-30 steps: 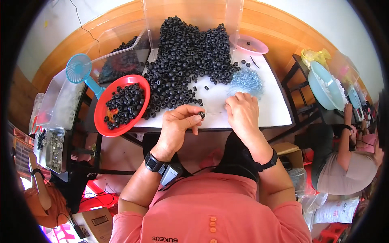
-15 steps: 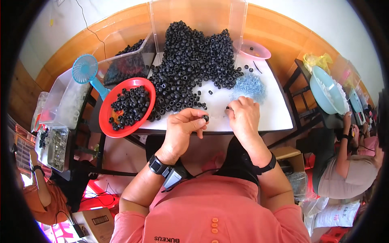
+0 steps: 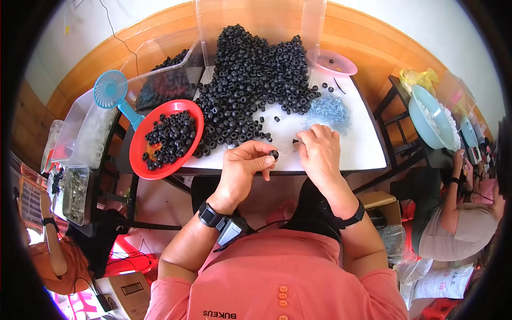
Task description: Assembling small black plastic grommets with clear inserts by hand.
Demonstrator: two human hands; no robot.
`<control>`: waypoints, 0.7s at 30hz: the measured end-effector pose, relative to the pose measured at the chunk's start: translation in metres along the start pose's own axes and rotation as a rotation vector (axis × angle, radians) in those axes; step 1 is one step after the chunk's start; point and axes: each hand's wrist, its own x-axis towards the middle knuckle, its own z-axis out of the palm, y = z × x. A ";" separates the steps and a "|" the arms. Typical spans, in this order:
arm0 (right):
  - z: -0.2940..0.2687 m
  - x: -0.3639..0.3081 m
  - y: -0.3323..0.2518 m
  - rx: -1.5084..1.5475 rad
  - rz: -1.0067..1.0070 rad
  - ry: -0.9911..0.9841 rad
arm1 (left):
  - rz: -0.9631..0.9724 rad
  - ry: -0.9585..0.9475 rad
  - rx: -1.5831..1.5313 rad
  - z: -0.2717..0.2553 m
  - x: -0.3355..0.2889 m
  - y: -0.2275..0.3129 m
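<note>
My left hand (image 3: 242,168) pinches a round black hollow plastic piece (image 3: 274,154) between thumb and forefinger, just over the table's near edge. To the right, my right hand (image 3: 320,149) has its fingers curled together around a small dark tip (image 3: 296,141) that sticks out toward the left hand; most of that thing is hidden. The two hands are apart. Beyond them lies a large heap of similar black pieces (image 3: 240,80). A mound of small clear bluish bits (image 3: 328,112) sits just past my right hand. More black pieces fill the red bowl (image 3: 137,166) at the left.
A clear plastic bin (image 3: 261,21) stands behind the heap. At the back right is a pink dish (image 3: 349,66). A blue handheld fan (image 3: 111,88) rises beside the red bowl. Co-workers sit at both sides, the right one near a light blue basin (image 3: 421,125).
My right hand has shifted slightly left, and more of the dark tip shows at its fingers. The left hand stays nearly in place, still pinching the black piece.
</note>
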 end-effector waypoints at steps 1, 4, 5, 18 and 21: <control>-0.001 0.001 0.001 -0.002 0.000 -0.002 | 0.006 -0.004 0.000 0.001 -0.001 0.000; -0.004 0.008 0.002 0.038 -0.091 -0.012 | 0.017 -0.007 0.006 0.001 -0.001 -0.001; -0.006 0.010 0.000 0.020 -0.106 -0.101 | 0.021 -0.005 0.015 0.001 -0.001 -0.001; -0.007 0.019 -0.002 -0.021 -0.142 -0.214 | 0.026 -0.023 -0.007 0.000 -0.002 -0.002; -0.006 0.019 -0.002 -0.034 -0.140 -0.223 | 0.012 -0.029 -0.004 0.000 -0.002 -0.001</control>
